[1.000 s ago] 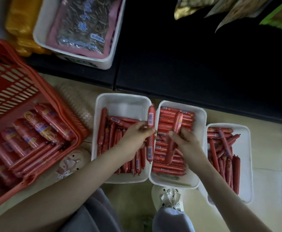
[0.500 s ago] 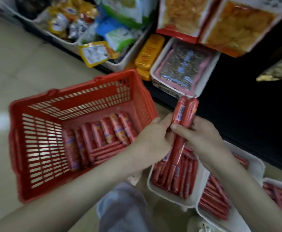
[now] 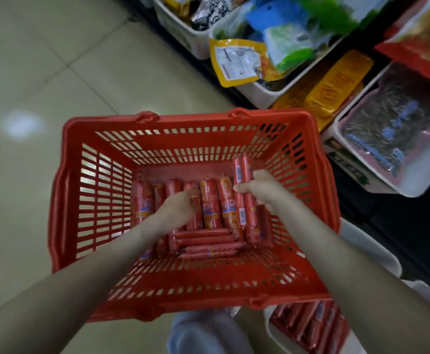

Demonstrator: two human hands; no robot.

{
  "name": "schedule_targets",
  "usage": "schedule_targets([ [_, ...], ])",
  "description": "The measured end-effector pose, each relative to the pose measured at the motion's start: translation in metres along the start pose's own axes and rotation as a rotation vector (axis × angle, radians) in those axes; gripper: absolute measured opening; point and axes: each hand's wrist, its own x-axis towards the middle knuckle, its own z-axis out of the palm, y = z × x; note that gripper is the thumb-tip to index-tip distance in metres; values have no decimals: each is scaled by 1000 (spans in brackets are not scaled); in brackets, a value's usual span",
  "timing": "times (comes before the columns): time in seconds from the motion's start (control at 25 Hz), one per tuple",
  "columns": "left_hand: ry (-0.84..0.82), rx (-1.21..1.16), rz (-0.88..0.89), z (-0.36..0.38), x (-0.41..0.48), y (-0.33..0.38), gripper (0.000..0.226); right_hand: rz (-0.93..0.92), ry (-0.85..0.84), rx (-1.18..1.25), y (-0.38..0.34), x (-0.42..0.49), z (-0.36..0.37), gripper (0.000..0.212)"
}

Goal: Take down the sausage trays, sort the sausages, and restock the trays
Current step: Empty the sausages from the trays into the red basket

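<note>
A red plastic basket (image 3: 101, 190) stands on the floor in front of me, with thick red sausages (image 3: 210, 203) in a row and thin ones (image 3: 206, 241) stacked across its bottom. Both hands are inside the basket. My right hand (image 3: 265, 191) is shut on two thin red sausages (image 3: 242, 172) held upright. My left hand (image 3: 180, 205) rests on the thick sausages, fingers bent down; whether it grips one is hidden. A white sausage tray (image 3: 275, 333) with thin sausages (image 3: 310, 325) shows at the lower right, partly under the basket and my right arm.
White shelf bins of snack packets (image 3: 259, 54) and a tray of sunflower seeds (image 3: 387, 134) line the shelf at the upper right. Yellow packs (image 3: 336, 83) lie between them. Beige tiled floor (image 3: 30, 98) spreads to the left. My knee (image 3: 203, 333) is at the bottom.
The view swung left from the trays to the basket. Both hands carried the two thin sausages over and down into the basket; the left hand let go and dropped onto the thick sausages.
</note>
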Motion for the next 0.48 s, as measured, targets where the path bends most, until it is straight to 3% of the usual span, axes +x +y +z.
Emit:
schedule_targets([
  [0.16, -19, 64, 6, 24, 20, -20, 55, 84, 77, -71, 26, 27, 9, 39],
  [0.36, 84, 132, 145, 31, 23, -20, 66, 87, -130, 43, 17, 25, 30, 34],
  [0.48, -10, -60, 154, 30, 26, -14, 63, 45, -182, 233, 10, 20, 45, 19],
])
